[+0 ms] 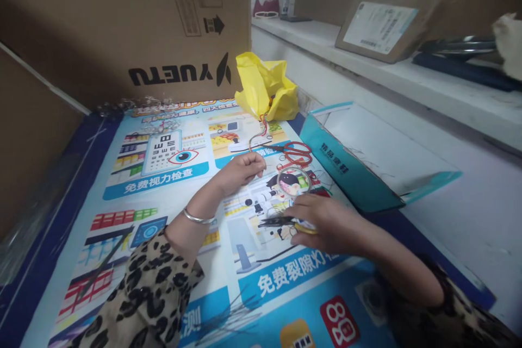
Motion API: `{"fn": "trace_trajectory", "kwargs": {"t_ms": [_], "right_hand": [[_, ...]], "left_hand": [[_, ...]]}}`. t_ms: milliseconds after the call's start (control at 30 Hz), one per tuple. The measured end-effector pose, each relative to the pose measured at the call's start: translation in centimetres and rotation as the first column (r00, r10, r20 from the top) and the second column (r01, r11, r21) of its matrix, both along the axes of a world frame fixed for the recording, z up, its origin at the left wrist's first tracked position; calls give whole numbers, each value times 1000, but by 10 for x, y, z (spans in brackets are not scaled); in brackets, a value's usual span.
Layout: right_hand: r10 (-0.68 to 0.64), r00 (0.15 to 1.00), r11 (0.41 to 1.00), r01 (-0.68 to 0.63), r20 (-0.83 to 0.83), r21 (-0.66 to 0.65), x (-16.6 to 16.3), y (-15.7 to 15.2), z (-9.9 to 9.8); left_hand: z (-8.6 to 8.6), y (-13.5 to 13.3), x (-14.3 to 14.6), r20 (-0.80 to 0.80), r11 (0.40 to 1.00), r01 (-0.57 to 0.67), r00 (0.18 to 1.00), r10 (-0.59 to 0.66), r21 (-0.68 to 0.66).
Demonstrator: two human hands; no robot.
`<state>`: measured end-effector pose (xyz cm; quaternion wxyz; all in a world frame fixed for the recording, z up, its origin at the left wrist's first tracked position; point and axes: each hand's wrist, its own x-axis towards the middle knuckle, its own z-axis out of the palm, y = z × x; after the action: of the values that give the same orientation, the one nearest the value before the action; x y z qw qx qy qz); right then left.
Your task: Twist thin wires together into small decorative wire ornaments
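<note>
My left hand (240, 169) is closed in a pinch on a thin wire (255, 141) that curves up toward the yellow plastic bag (265, 87). My right hand (322, 220) is wrapped round small yellow-handled pliers (281, 222), whose dark jaws point left. Both hands rest over a printed eye-test poster (163, 174) that covers the table. A small clear round container (293, 180) sits just above my right hand. Red-handled scissors (296, 152) lie beyond it.
A big brown cardboard box (122, 27) stands at the back. A teal and white flat box (359, 157) lies to the right. Thin dark wires (232, 312) lie near the front. A white ledge (408, 81) carries a parcel (383, 27).
</note>
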<state>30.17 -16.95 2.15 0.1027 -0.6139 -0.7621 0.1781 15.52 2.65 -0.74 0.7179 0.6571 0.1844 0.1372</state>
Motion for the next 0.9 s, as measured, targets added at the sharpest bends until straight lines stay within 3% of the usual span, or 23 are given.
{"fn": "trace_trajectory", "kwargs": {"t_ms": [167,333,533,733,900], "right_hand": [[115,983,993,-115,141,-13,-41,1,-15],[166,982,985,-169,86,28,-49,-1,-14],[137,988,989,-132,-74,70,-17,1,-7],[-132,989,972,143,-66,189,31,34,-7],[-32,1000,975,31,-1,221,40,68,-20]], "left_hand": [[2,-6,1,12,998,26,1000,-25,-61],[-3,-13,5,-74,999,35,997,-33,20],[-10,-12,5,-76,997,69,995,-67,30],[-10,-12,5,-96,997,82,992,-81,11],[-7,-14,7,-116,997,69,991,-71,-21]]}}
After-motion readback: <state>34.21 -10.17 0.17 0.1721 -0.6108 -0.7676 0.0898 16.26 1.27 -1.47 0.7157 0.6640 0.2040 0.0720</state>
